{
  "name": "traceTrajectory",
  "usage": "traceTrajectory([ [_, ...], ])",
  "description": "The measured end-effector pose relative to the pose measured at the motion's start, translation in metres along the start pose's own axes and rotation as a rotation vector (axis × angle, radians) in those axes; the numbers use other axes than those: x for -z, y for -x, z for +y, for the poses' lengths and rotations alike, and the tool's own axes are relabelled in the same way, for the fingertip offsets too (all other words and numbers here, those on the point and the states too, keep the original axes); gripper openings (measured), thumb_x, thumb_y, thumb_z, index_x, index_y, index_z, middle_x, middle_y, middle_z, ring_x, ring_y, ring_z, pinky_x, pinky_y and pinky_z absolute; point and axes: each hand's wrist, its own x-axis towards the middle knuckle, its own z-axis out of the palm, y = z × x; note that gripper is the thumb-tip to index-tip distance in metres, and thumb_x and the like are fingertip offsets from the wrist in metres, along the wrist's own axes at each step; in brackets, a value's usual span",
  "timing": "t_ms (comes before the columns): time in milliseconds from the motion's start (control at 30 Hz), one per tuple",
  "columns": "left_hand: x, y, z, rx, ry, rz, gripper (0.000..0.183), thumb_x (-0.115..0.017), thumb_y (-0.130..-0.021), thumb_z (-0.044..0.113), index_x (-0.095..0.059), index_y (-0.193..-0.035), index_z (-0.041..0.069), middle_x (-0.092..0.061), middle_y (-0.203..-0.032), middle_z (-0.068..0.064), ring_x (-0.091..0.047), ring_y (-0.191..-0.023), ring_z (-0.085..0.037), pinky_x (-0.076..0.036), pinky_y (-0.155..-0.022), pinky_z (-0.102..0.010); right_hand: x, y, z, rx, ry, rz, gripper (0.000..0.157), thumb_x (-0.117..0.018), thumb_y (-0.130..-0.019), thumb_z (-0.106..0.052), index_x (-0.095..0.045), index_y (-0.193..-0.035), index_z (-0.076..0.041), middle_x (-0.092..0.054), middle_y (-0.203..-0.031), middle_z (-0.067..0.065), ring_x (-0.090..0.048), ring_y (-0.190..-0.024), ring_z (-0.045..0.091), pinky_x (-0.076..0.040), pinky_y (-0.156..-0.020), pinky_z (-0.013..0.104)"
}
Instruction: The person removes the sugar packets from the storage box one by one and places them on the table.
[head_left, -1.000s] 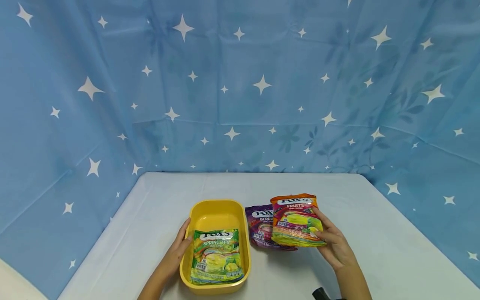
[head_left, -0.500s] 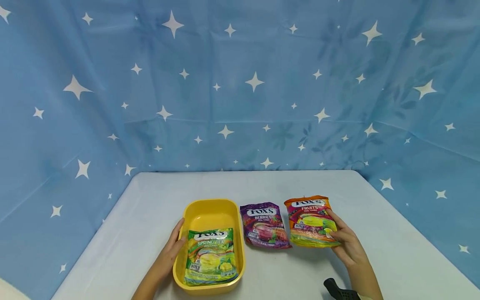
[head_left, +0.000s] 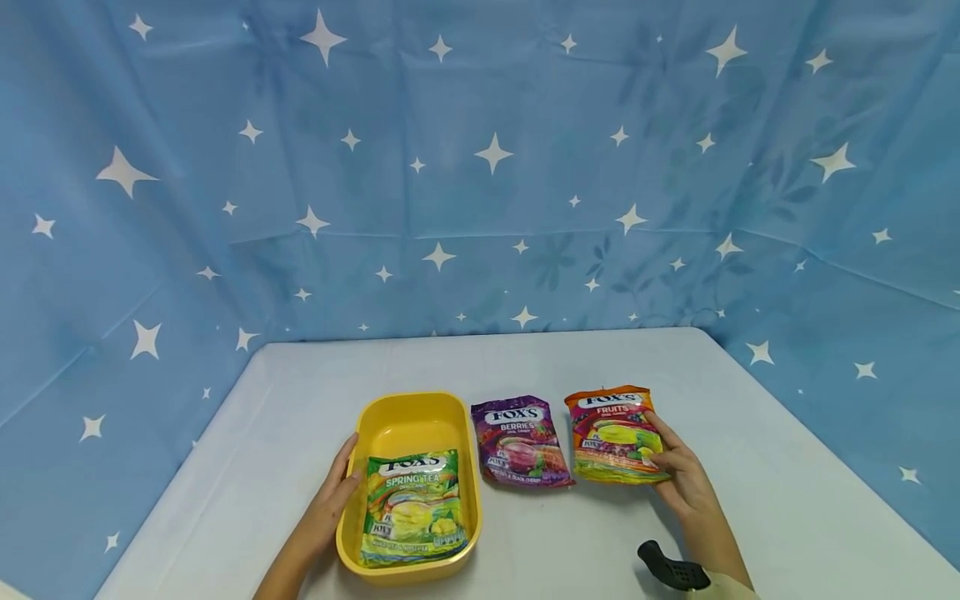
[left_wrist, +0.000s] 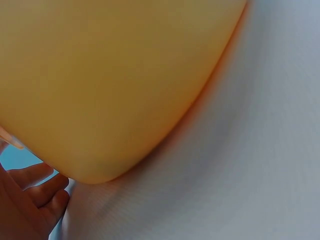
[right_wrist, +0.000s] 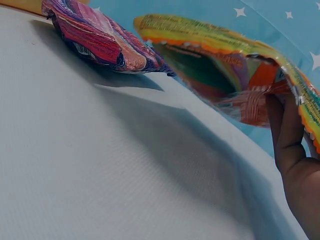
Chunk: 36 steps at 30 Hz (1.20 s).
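My right hand (head_left: 678,471) pinches the right edge of an orange and red FOX'S Fruits candy bag (head_left: 613,437). In the right wrist view that candy bag (right_wrist: 215,45) is tilted and lifted off the table, with its shadow below. On the left, my left hand (head_left: 327,498) grips the left rim of a yellow plastic tub (head_left: 412,406), thumb over the rim and fingers along the outside wall. Inside the tub lies a green FOX'S Spring Tea candy bag (head_left: 412,510). A purple FOX'S Berries candy bag (head_left: 521,442) lies between the tub and the held bag.
All of this is on a white-covered table (head_left: 570,542). A blue curtain (head_left: 480,200) with white stars hangs behind and at the sides. A black curved strap-like piece (head_left: 675,571) sits at my right wrist.
My right hand has moved the Fruits bag rightward, away from over the Berries bag, which is now fully uncovered. My left hand has stayed on the tub. The head view has shifted slightly.
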Motion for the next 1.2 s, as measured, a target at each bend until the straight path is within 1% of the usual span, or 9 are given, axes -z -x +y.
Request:
traceTrajectory([
  [200,0.001,0.000,0.000,0.017,-0.025,-0.001,0.059,-0.032,-0.103,0.027,-0.003,-0.154,0.014,0.007,-0.159,-0.020,0.008,-0.145,-0.045,0.001,-0.112,-0.066,0.001,-0.001,0.003,-0.021,0.024,-0.005,0.068,-0.035,-0.090,0.013,-0.042,-0.142,-0.031,-0.029,-0.133,-0.011,-0.049,-0.111,0.002,-0.049,-0.093,0.020],
  [300,0.001,0.000,0.001,0.023,-0.038,0.002,0.059,-0.032,-0.103,0.027,-0.004,-0.154,0.015,0.007,-0.159,-0.019,0.008,-0.145,-0.044,0.002,-0.112,-0.066,0.000,-0.001,0.003,-0.050,0.039,0.027,0.069,-0.035,-0.090,0.012,-0.040,-0.143,-0.033,-0.020,-0.145,-0.004,-0.048,-0.112,0.002,-0.049,-0.093,0.019],
  [433,0.001,0.000,0.001,0.033,-0.043,0.005,0.059,-0.031,-0.103,0.027,-0.004,-0.154,0.016,0.006,-0.160,-0.018,0.008,-0.145,-0.043,0.001,-0.113,-0.066,0.000,-0.002,0.002,-0.116,0.097,0.113,0.071,-0.034,-0.092,0.010,-0.031,-0.146,-0.036,0.002,-0.159,0.002,-0.037,-0.119,0.005,-0.048,-0.091,0.017],
  [600,0.001,0.001,0.001,0.036,-0.039,0.008,0.059,-0.032,-0.103,0.028,-0.005,-0.154,0.016,0.006,-0.160,-0.018,0.008,-0.145,-0.044,0.001,-0.112,-0.066,-0.001,-0.003,-0.001,-0.177,0.181,0.170,0.074,-0.031,-0.091,0.010,-0.018,-0.150,-0.033,0.010,-0.161,0.003,-0.032,-0.123,0.008,-0.047,-0.088,0.014],
  [733,0.001,0.001,0.002,0.035,-0.031,0.005,0.059,-0.032,-0.103,0.027,-0.004,-0.154,0.016,0.007,-0.159,-0.019,0.008,-0.145,-0.044,0.002,-0.113,-0.066,-0.006,-0.004,-0.003,-0.215,0.351,0.231,0.074,-0.031,-0.088,0.010,-0.012,-0.152,-0.023,0.007,-0.161,0.002,-0.021,-0.137,0.019,-0.043,-0.091,0.016],
  [867,0.001,0.001,0.002,0.031,-0.022,0.002,0.059,-0.033,-0.103,0.027,-0.004,-0.154,0.016,0.008,-0.159,-0.019,0.008,-0.145,-0.043,0.001,-0.112,-0.066,-0.012,-0.005,-0.003,-0.215,0.695,0.303,0.070,-0.035,-0.088,0.006,-0.015,-0.153,-0.014,0.000,-0.160,0.013,-0.009,-0.145,0.036,-0.032,-0.110,0.042],
  [933,0.001,0.001,0.002,0.031,-0.018,0.000,0.059,-0.033,-0.103,0.027,-0.004,-0.154,0.017,0.007,-0.160,-0.018,0.008,-0.145,-0.043,0.001,-0.113,-0.066,-0.015,-0.006,-0.003,-0.207,0.831,0.327,0.067,-0.036,-0.089,0.004,-0.017,-0.152,-0.010,-0.002,-0.159,0.019,-0.010,-0.145,0.043,-0.025,-0.113,0.055],
  [967,0.001,0.001,0.002,0.028,-0.017,0.001,0.059,-0.033,-0.103,0.027,-0.004,-0.154,0.017,0.007,-0.160,-0.018,0.008,-0.145,-0.043,0.001,-0.112,-0.066,-0.016,-0.007,-0.002,-0.203,0.876,0.337,0.066,-0.037,-0.089,0.003,-0.018,-0.152,-0.010,-0.003,-0.159,0.021,-0.012,-0.144,0.044,-0.023,-0.113,0.057],
  [1200,0.001,0.002,0.002,0.015,-0.019,0.007,0.059,-0.033,-0.103,0.025,-0.005,-0.154,0.016,0.006,-0.160,-0.018,0.007,-0.145,-0.043,0.001,-0.112,-0.066,-0.016,-0.008,0.001,-0.168,0.993,0.380,0.065,-0.039,-0.091,0.002,-0.019,-0.152,-0.008,-0.014,-0.157,0.022,-0.032,-0.135,0.045,-0.036,-0.106,0.055],
])
